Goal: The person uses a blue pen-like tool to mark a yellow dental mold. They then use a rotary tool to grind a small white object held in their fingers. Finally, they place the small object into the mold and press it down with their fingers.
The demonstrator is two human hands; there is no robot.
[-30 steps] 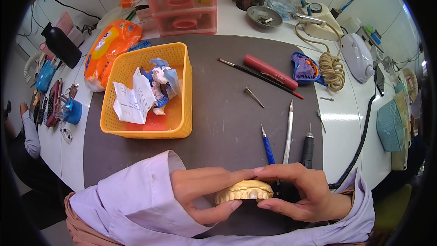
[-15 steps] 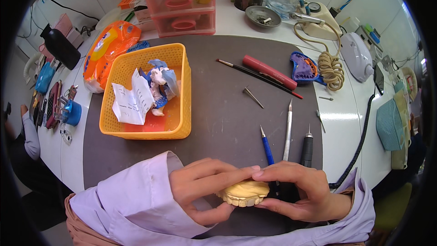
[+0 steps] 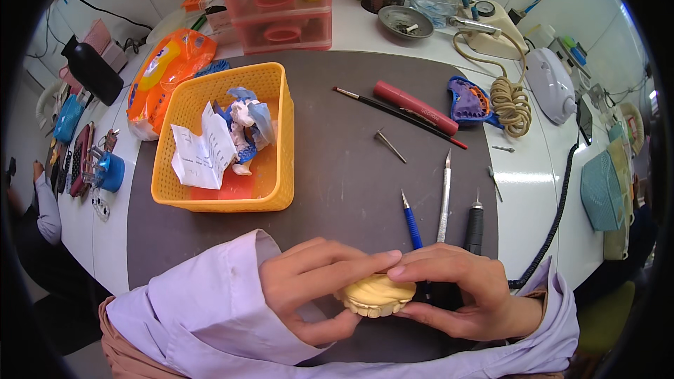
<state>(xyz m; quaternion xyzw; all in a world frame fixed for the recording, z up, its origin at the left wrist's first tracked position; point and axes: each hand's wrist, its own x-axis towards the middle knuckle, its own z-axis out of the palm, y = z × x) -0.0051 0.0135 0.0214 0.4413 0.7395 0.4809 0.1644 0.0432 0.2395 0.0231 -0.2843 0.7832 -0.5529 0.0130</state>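
Note:
A yellow plaster dental model with a row of teeth along its near edge is held between both hands, close to the mat's front. Fingers of my left hand lie over its top left, the thumb below. My right hand grips its right side, thumb at the lower edge and forefinger on top. The two forefingers nearly meet above the model. Just beyond the hands lie a blue pointed tool, a silver craft knife and a black-handled needle-tipped tool; their lower ends are partly hidden.
A yellow basket with paper and blue scraps stands left on the grey mat. Farther back lie a brush, a red tube, a metal pin and a blue impression tray. A black coiled cord runs along the right.
The model has tipped slightly in my fingers, so its teeth show less of their front. Both hands keep their hold in nearly the same place.

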